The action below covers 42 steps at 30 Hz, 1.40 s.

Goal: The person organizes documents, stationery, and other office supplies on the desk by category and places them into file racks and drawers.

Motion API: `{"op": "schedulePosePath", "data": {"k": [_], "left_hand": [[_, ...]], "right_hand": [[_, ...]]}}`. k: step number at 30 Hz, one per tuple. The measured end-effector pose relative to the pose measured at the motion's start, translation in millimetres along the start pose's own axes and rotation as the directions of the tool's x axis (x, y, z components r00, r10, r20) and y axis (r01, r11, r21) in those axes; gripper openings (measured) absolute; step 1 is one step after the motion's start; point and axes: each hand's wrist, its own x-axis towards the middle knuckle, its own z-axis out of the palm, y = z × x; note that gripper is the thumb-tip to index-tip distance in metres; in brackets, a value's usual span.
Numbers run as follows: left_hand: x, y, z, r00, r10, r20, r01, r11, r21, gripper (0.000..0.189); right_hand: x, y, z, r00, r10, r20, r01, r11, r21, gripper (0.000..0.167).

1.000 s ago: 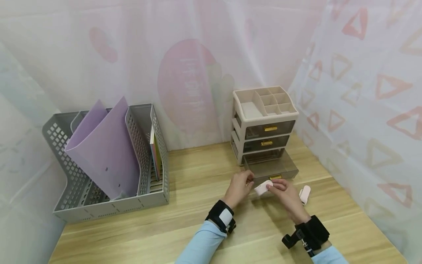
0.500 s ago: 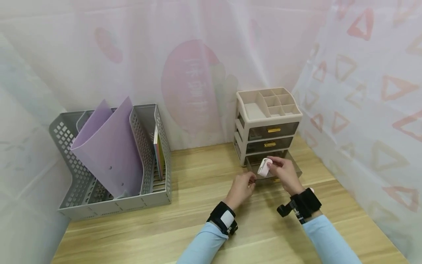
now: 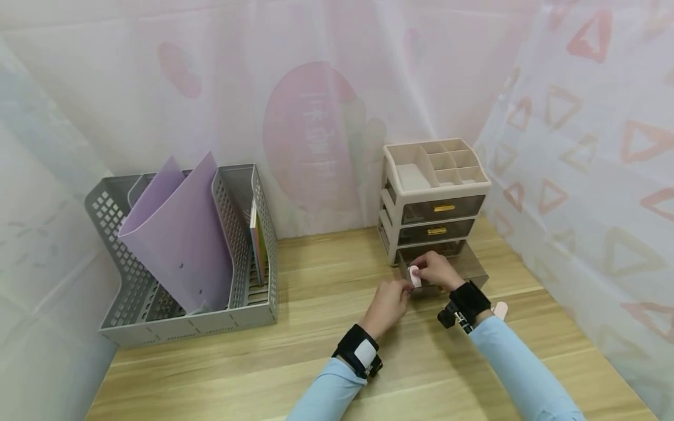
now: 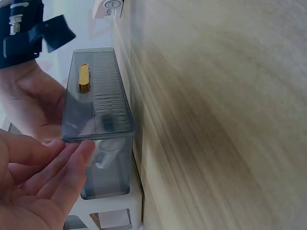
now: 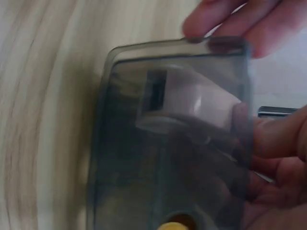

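My right hand (image 3: 441, 271) reaches over the left part of a pulled-out smoky clear drawer (image 3: 471, 266). It pinches a small pale pink and white gadget (image 3: 415, 276) between thumb and fingers. Through the drawer's wall in the right wrist view, the gadget (image 5: 196, 98) appears as a smooth block with a dark slot at one end; its exact kind cannot be told. At the drawer's front left corner, my left hand (image 3: 388, 305) touches the wall with its fingertips. The left wrist view has its fingers (image 4: 72, 165) fairly straight along the corner, below the drawer front with a gold handle (image 4: 84, 76).
The drawer belongs to a beige desktop organizer (image 3: 394, 225) with open compartments on top. A second pale pink gadget (image 3: 499, 310) lies right of it, partly behind my right wrist. A grey perforated file rack (image 3: 189, 333) at left holds a purple folder (image 3: 184, 240) and thin booklets (image 3: 258, 245).
My right hand has carried the gadget from in front of the drawer, up over its rim, then left and down into it. The left hand stays at the drawer's corner.
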Motion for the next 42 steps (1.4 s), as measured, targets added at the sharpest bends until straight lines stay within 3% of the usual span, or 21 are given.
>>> {"op": "schedulePosePath", "data": {"k": [8, 15, 19, 22, 27, 30, 32, 35, 39, 42], "left_hand": [[0.2, 1.5, -0.3, 1.0, -0.009, 0.01, 0.009, 1.0, -0.012, 0.018], [-0.4, -1.2, -1.8, 1.0, -0.012, 0.028, 0.013, 0.999, -0.029, 0.019], [-2.4, -1.0, -1.7, 1.0, -0.001, 0.025, 0.002, 1.0, -0.028, 0.019], [-4.3, -0.1, -1.6, 1.0, 0.018, 0.011, -0.018, 0.999, -0.03, 0.018], [-4.8, 0.7, -1.7, 0.999, 0.045, -0.002, -0.045, 0.999, -0.015, 0.017], [-4.0, 0.9, -1.5, 0.999, 0.05, 0.003, -0.05, 0.999, 0.004, 0.018], [-3.5, 1.1, -2.1, 0.998, 0.058, 0.005, -0.058, 0.998, 0.018, 0.019], [-2.8, 1.0, -2.9, 0.998, 0.066, 0.01, -0.066, 0.998, 0.017, 0.022], [-2.0, 0.7, -2.1, 0.998, 0.068, 0.014, -0.069, 0.998, 0.015, 0.024], [-1.8, 1.2, 0.3, 0.997, 0.078, 0.017, -0.078, 0.997, 0.009, 0.024]], "right_hand": [[6.9, 4.7, 5.2, 0.997, 0.005, 0.08, -0.001, 0.999, -0.048, 0.026], [8.1, 6.9, 6.2, 0.998, 0.007, 0.067, -0.003, 0.998, -0.065, 0.028], [-1.0, 6.4, 3.9, 0.998, -0.046, -0.037, 0.044, 0.998, -0.048, 0.027], [-16.1, 3.5, -1.8, 0.983, -0.086, -0.162, 0.079, 0.996, -0.046, 0.025], [-54.6, 7.7, -20.9, 0.94, -0.068, -0.335, 0.073, 0.997, 0.003, 0.025], [-79.7, 24.8, -34.4, 0.902, -0.031, -0.431, 0.057, 0.997, 0.049, 0.029], [-93.0, 45.2, -39.7, 0.879, 0.034, -0.476, 0.001, 0.997, 0.072, 0.032], [-111.1, 70.2, -48.6, 0.902, 0.137, -0.41, -0.105, 0.99, 0.098, 0.045], [-129.2, 90.9, -55.7, 0.954, 0.24, -0.182, -0.236, 0.971, 0.042, 0.063], [-138.7, 99.7, -55.8, 0.959, 0.272, -0.076, -0.271, 0.962, 0.026, 0.061]]}}
